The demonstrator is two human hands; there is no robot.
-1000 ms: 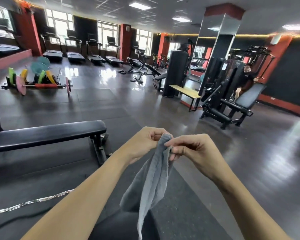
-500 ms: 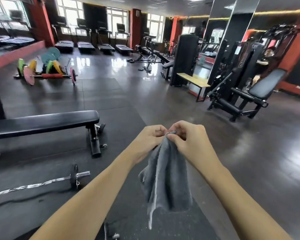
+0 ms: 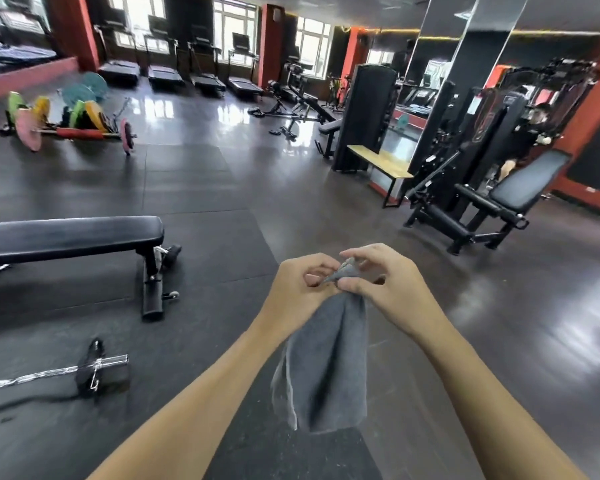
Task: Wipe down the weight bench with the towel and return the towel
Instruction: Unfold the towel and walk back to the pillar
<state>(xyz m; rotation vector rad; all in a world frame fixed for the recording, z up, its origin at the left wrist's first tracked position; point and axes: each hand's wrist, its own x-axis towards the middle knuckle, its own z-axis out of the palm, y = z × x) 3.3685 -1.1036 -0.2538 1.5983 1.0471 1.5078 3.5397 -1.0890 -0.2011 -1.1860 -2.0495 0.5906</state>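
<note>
Towel [image 3: 326, 368] now folded shorter; both hands [image 3: 347, 282] pinch top corners, right of weight bench [image 3: 70, 237]. Wiping apparently pending.

Both hands, left [image 3: 297, 289] and right [image 3: 383, 285], pinch the top of a grey towel [image 3: 326, 362] hanging right of the bench [image 3: 70, 237]; a barbell [image 3: 49, 372] lies nearer.
</note>
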